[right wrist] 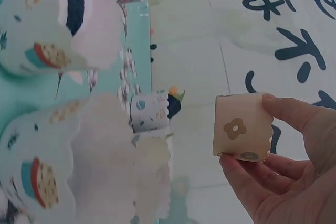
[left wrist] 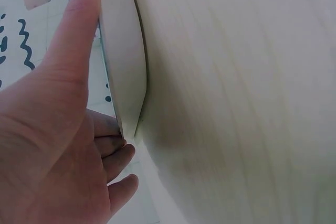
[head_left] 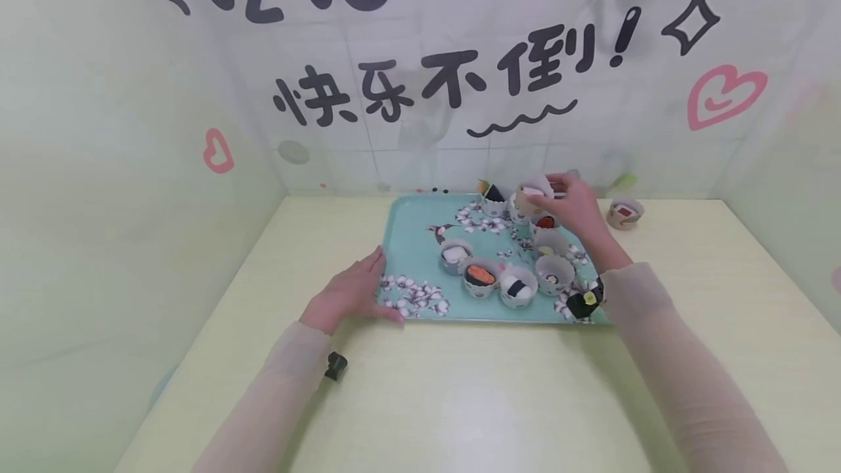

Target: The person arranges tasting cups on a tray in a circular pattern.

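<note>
My right hand (head_left: pixel 578 206) pinches a small beige paper cup (right wrist: pixel 241 127) with a brown flower print, raised over the back right of the turquoise tray (head_left: pixel 410 221). In the head view, something white shows inside this cup. My left hand (head_left: pixel 351 290) rests at the tray's front left corner, its fingers extended along the left side and the thumb along the front edge. Several patterned paper cups holding sushi-like pieces stand on the tray, among them one with an orange-topped piece (head_left: pixel 481 276) and one with a white piece banded in black (head_left: pixel 517 287).
Right of the tray, another brown-patterned cup (head_left: pixel 625 214) stands on the pale wooden table (head_left: pixel 460 393). Behind the table rises a white wall sheet (head_left: pixel 394 166) with dark writing. A cup with a dark piece (head_left: pixel 494 198) stands near the tray's back edge.
</note>
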Tool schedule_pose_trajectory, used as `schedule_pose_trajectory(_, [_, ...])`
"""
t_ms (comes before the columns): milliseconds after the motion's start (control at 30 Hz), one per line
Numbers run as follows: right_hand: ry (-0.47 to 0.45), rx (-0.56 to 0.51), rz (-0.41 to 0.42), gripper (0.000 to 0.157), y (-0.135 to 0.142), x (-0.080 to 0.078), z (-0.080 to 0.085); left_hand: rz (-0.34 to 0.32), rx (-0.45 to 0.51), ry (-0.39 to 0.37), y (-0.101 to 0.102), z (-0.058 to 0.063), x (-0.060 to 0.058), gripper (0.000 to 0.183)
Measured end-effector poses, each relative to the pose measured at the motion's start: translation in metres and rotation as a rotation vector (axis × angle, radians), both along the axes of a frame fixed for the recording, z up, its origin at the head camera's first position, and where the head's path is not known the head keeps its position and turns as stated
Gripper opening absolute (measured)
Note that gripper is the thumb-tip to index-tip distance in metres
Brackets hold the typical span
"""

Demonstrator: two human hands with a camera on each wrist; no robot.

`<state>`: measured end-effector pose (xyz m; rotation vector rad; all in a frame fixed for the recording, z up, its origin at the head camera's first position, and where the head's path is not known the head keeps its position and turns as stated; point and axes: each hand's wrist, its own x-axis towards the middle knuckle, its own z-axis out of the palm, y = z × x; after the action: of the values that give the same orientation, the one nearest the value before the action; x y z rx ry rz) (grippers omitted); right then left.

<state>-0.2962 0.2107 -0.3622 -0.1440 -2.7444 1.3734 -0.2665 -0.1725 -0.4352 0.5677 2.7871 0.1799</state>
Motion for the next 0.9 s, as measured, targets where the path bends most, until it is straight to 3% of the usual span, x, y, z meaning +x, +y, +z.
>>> schedule_pose_trajectory(367, [0.009, -0.021, 0.06, 0.068, -0.028, -0.007, -0.008, -0.007, 0.011, 0.002, 0.0, 0.0, 0.0, 0.135])
schedule_pose_trajectory(900, [-0.047, 0.021, 0.115, 0.066, -0.062, -0.017, -0.018, -0.003, 0.006, 0.0, 0.001, 0.001, 0.001, 0.134])
